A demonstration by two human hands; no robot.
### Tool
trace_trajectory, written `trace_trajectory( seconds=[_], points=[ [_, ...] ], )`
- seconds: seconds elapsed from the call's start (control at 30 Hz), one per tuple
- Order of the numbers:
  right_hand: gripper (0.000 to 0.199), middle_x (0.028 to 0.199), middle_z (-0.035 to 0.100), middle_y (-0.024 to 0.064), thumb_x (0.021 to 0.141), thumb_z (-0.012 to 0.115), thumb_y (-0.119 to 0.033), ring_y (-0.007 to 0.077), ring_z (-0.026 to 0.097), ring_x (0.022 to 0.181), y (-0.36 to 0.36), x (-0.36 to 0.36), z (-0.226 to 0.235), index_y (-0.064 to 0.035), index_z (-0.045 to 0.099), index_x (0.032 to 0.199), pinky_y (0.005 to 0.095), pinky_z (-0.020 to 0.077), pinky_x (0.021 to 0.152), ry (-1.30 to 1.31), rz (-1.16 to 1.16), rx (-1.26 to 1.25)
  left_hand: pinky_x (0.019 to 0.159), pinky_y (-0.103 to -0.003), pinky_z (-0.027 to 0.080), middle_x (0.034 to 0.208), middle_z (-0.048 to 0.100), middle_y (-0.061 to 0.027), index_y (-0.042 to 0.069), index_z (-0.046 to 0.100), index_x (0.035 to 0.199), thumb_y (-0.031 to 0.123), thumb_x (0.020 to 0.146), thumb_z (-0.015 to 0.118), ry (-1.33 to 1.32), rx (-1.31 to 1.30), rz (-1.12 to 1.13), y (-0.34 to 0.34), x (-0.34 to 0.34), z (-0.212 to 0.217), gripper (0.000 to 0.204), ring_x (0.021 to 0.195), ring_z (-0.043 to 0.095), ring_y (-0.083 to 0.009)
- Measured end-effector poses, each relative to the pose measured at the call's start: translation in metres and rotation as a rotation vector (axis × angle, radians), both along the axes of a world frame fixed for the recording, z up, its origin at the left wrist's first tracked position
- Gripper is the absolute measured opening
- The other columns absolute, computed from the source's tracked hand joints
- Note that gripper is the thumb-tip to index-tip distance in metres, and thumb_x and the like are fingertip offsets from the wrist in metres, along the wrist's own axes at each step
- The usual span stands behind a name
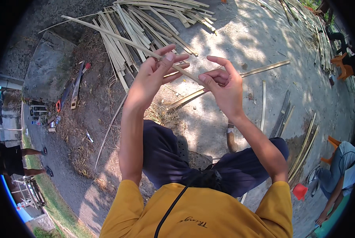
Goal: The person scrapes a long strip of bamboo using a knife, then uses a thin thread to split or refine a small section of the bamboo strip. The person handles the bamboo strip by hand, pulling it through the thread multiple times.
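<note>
Mustard-yellow T-shirt (233,210) cloth, crossed by one black cord (175,201), lies nearest the camera, above two navy trouser legs (241,170). Beyond it the person raises both bare hands, and one long bamboo strip (106,33) spans them. The left hand (151,73) has the strip between its thumb and fingers, thumb laid on it, the other fingers spread loosely apart; the right hand (221,81) pinches it near its lower right part between thumb and curled fingers, index finger lifted free. From there the strip slants past the left hand, far out to the upper left. It is narrow, straight and pale tan, with a slightly darker patch near the left thumb. One wider split bamboo length (267,69) passes behind the right hand, showing on both sides of it. A heap of pale bamboo slats (145,29), too many and too overlapped to count, lies ahead of the hands. One brown-handled tool (232,142) sits beneath the right forearm, its blade partly hidden. Farther left lie one orange-gripped handsaw (58,105) and, beside it, one wooden-handled blade (74,104). Two orange plastic chairs (343,65) stand at the right.
</note>
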State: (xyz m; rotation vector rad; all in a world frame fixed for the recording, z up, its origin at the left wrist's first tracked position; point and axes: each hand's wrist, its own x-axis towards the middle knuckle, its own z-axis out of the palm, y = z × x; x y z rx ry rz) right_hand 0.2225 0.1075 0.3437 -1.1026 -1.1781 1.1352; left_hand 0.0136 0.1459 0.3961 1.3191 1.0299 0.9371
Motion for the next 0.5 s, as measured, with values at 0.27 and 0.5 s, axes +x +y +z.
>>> trace_trajectory(
  seconds=[0.27,0.5],
  points=[
    [0.046,0.096,0.075,0.0098,0.097,0.071,-0.002,0.017,0.074,0.095,0.011,0.014,-0.019,-0.0011,0.054,0.139,0.0327,0.0647,0.086,0.314,0.038,-0.241,0.089,-0.036,0.064,0.107,0.076,-0.0198,-0.001,0.046,0.144,0.022,0.113,0.043,-0.122,0.129,0.064,-0.004,0.029,-0.023,0.038,0.103,0.076,-0.028],
    [0.04,0.097,0.075,0.0085,0.099,0.071,-0.009,0.0174,0.074,0.098,0.011,0.019,-0.023,-0.0027,0.058,0.137,0.0326,0.0598,0.098,0.371,0.079,-0.281,0.085,-0.036,0.065,0.103,0.076,-0.0208,0.0,0.045,0.145,0.016,0.113,0.043,-0.089,0.186,0.11,-0.005,0.029,-0.021,0.036,0.096,0.077,-0.0294]
  ],
)
